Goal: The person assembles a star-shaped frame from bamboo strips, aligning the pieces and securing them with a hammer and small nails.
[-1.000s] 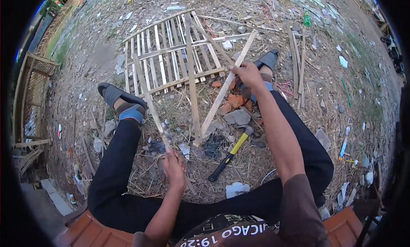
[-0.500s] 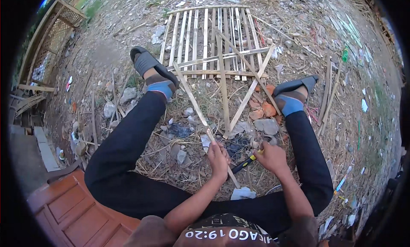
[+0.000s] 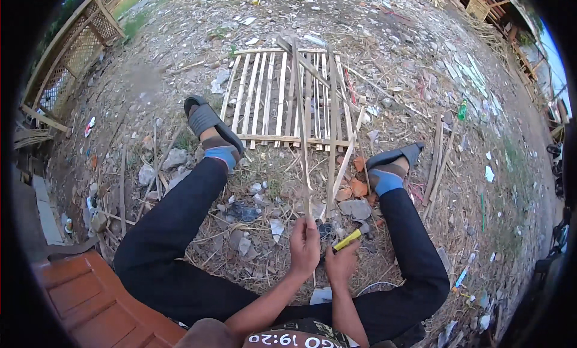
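I sit on the ground with my legs spread. My left hand [image 3: 305, 247] grips the near end of a long thin bamboo slat [image 3: 300, 125]. The slat runs away from me, over a flat lattice panel of bamboo slats [image 3: 270, 101] that lies between my feet. My right hand [image 3: 341, 265] sits just right of the left one, closed around a hammer with a yellow and black handle [image 3: 348, 240]; only the yellow part shows above the fingers. Two more loose slats [image 3: 334, 161] lie beside the held one, their far ends on the panel.
Stones, broken orange brick pieces [image 3: 354, 189] and scraps litter the dirt between my legs. A bundle of bamboo sticks [image 3: 437, 161] lies right of my right foot. A bamboo cage frame [image 3: 66, 53] stands far left. Reddish wooden planks [image 3: 90, 300] are at lower left.
My right hand let go of a slat out near my right foot and came down to the hammer. My left hand shifted its slat to the middle, pointing across the panel.
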Demonstrator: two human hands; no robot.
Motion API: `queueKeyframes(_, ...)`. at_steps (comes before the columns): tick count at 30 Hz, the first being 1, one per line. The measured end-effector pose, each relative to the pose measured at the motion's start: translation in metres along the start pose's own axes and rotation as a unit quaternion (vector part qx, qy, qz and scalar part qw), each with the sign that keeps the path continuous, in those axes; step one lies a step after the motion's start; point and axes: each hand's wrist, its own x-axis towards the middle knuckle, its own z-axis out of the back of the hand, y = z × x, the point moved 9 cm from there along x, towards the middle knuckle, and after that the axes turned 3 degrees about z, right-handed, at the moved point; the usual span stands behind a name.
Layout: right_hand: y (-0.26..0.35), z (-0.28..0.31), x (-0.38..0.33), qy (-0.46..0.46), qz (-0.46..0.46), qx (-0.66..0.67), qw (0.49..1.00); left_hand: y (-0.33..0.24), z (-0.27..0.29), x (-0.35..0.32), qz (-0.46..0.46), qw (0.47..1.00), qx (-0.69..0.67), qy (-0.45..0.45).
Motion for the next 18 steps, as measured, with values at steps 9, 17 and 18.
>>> queueKeyframes(9, -0.009, 0.023, -0.001, -0.081, -0.021, 0.430, 0.899, -0.101, -0.043, 0.027, -0.180, 0.973, 0.132, 0.059)
queueKeyframes(17, -0.013, 0.053, -0.012, 0.031, 0.087, 0.540, 0.836, -0.183, -0.044, 0.070, -0.242, 0.944, 0.211, 0.070)
queueKeyframes(18, -0.010, 0.058, -0.014, 0.035, 0.100, 0.526, 0.844, -0.181, -0.041, 0.071, -0.238, 0.936, 0.248, 0.071)
